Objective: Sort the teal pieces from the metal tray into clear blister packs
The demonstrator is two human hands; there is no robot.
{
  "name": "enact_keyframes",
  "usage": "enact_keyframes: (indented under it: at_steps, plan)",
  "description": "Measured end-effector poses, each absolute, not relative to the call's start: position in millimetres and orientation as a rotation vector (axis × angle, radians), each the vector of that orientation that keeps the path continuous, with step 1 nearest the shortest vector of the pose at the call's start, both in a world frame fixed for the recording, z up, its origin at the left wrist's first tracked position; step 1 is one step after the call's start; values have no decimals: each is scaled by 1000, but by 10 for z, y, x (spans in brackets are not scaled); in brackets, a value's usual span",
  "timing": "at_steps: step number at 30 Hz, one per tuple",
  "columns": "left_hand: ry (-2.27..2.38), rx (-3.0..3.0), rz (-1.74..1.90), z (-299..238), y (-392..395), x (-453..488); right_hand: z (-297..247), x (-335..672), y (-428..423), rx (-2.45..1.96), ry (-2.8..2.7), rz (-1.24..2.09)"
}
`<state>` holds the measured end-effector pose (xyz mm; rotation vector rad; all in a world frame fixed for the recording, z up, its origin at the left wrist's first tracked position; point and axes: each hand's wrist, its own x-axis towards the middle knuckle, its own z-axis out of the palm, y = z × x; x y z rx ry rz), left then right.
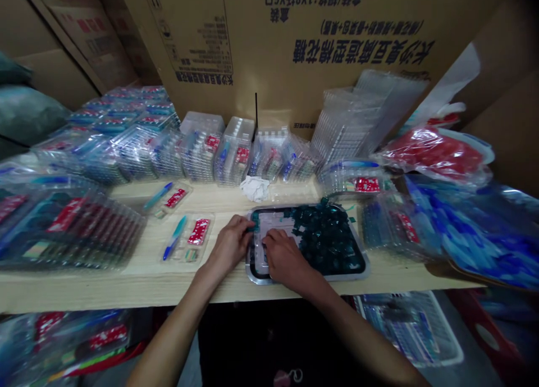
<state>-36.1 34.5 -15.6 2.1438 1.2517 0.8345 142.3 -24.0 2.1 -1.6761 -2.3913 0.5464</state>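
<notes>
A shallow dark tray with a pale rim [362, 273] lies in front of me, a heap of small dark teal pieces [328, 238] filling its right side. My left hand [231, 244] reaches over the tray's left edge, thumb and fingers pinched around a small teal piece [255, 221]. My right hand [286, 256] is closed with curled fingers over the left part of the tray, above a whitish sheet [273, 221]. Whatever its fingertips hold is hidden. To the left lies a clear blister tray [191, 256] with a blue pen [174, 238] and a red-and-white packet [199, 231].
Stacks of filled clear trays [76, 224] line the left and back. Empty clear trays [349, 123] lean against a large cardboard box [269, 44]. Crumpled white tissue [255, 188] lies behind the dark tray. Bags of red packets [433, 151] and blue pens [475, 230] are at right.
</notes>
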Motion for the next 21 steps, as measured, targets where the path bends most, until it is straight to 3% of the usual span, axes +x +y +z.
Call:
enact_keyframes:
  at_steps: [5,12,17,21]
  plan:
    - [1036,2427,605,-208,490,-357,-4,1396,-205,-1647,-2383,598]
    - [1030,2548,658,-296,449,-390,-28,1518,-137,-1619,-2340,568]
    - [1124,2543,704,-302,317,-344,-5,1760,195,-1982,-2171,150]
    - [1248,2428,810,-196,248,-281,-84,1900,413,-2037,-2217,4]
